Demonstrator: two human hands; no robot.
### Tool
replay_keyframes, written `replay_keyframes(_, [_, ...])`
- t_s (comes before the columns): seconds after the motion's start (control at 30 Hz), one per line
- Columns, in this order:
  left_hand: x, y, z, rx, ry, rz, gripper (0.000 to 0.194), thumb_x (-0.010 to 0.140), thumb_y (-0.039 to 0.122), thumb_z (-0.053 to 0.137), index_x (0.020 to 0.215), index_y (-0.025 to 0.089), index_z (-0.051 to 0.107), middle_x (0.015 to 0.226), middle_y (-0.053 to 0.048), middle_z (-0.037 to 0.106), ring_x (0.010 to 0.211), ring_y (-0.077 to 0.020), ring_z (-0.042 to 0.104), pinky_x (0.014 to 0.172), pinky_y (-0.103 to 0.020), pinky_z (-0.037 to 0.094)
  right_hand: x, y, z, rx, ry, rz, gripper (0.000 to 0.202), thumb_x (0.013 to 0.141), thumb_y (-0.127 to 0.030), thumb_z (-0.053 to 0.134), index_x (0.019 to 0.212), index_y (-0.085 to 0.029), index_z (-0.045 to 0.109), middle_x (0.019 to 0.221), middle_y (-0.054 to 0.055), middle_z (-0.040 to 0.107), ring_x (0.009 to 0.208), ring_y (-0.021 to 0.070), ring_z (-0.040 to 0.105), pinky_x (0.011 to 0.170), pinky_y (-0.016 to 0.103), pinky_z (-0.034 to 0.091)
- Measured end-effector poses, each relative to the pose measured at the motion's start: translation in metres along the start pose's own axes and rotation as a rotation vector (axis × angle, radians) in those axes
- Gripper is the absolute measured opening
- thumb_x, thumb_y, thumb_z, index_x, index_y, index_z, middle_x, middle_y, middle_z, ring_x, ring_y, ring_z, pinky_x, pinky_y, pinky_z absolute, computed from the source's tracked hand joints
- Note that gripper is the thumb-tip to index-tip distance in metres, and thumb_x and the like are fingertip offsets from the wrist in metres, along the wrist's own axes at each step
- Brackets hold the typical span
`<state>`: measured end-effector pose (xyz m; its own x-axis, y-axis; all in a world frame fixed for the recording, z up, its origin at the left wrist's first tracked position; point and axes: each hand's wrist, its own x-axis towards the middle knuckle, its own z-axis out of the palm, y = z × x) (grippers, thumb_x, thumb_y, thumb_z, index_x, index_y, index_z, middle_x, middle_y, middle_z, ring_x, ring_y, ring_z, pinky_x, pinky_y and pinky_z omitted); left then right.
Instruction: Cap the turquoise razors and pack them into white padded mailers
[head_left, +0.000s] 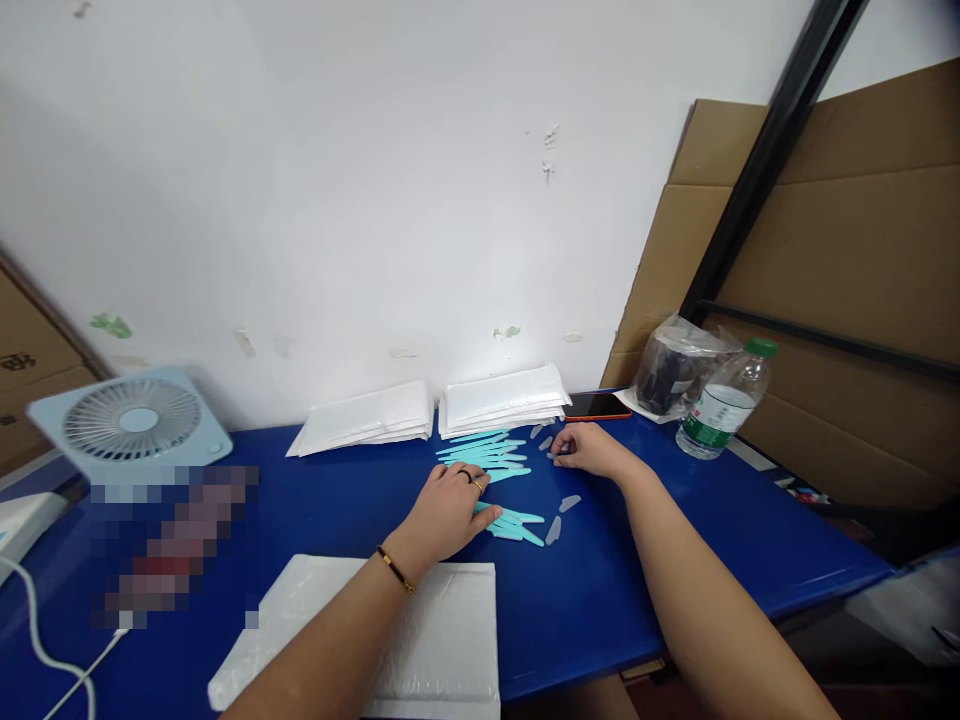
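Note:
My left hand (450, 508) lies over a spread of slim turquoise sticks, which look like eyebrow razors (480, 445). Its fingers reach onto the upper group, while the thumb sits apart over a lower bunch (517, 525). My right hand (589, 450) is closed in a pinch at a small clear plastic cover, partly hidden by the fingertips. More clear covers (570, 503) lie flat to the right of the sticks. Under my left forearm is a white bubble mailer (450, 640), partly covered by the arm.
Two stacks of white bubble mailers (367, 415) stand against the wall. A phone (598, 405), a bagged dark cup (667, 370) and a water bottle (720, 410) are at the right back. A blue fan (139, 420) and a white cable (37, 625) are on the left.

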<state>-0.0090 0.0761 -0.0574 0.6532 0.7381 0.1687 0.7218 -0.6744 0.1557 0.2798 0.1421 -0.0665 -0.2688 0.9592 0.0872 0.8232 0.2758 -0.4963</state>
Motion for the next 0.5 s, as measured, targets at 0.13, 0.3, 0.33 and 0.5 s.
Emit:
replay_keyframes(0.13, [0.000, 0.003, -0.002, -0.004, -0.008, 0.022, 0.048, 0.088, 0.055, 0.031, 0.115, 0.024, 0.057, 0.115, -0.006, 0.058, 0.111, -0.0230, 0.045, 0.092, -0.038, 0.030, -0.002, -0.004, 0.000, 0.078, -0.090, 0.015, 0.015, 0.061, -0.027, 0.070, 0.073, -0.018, 0.071, 0.070, 0.002, 0.067, 0.064, 0.0148, 0.059, 0.057, 0.023, 0.041])
replay_keyframes(0.3, [-0.001, 0.008, -0.005, 0.017, -0.018, 0.016, 0.052, 0.087, 0.058, 0.033, 0.120, 0.025, 0.053, 0.118, -0.008, 0.057, 0.112, -0.0249, 0.045, 0.091, -0.039, 0.031, -0.007, -0.006, -0.004, 0.128, -0.191, 0.036, 0.024, 0.053, -0.029, 0.075, 0.074, -0.018, 0.071, 0.066, 0.001, 0.066, 0.062, 0.0157, 0.060, 0.055, 0.022, 0.043])
replay_keyframes(0.33, [-0.001, 0.008, -0.006, 0.014, -0.020, 0.006, 0.052, 0.086, 0.058, 0.033, 0.121, 0.025, 0.052, 0.119, -0.008, 0.057, 0.112, -0.0249, 0.046, 0.092, -0.040, 0.030, -0.007, -0.006, -0.005, 0.126, -0.196, 0.030, 0.025, 0.053, -0.027, 0.075, 0.076, -0.019, 0.072, 0.066, 0.001, 0.067, 0.062, 0.0158, 0.060, 0.055, 0.023, 0.043])
replay_keyframes(0.5, [-0.001, 0.008, -0.002, -0.038, -0.047, -0.013, 0.054, 0.088, 0.057, 0.030, 0.127, 0.024, 0.045, 0.126, -0.008, 0.054, 0.117, -0.0245, 0.045, 0.096, -0.041, 0.028, -0.005, -0.011, 0.000, 0.103, -0.185, -0.048, 0.017, 0.061, -0.027, 0.069, 0.076, -0.020, 0.073, 0.065, 0.001, 0.067, 0.062, 0.0152, 0.060, 0.056, 0.023, 0.042])
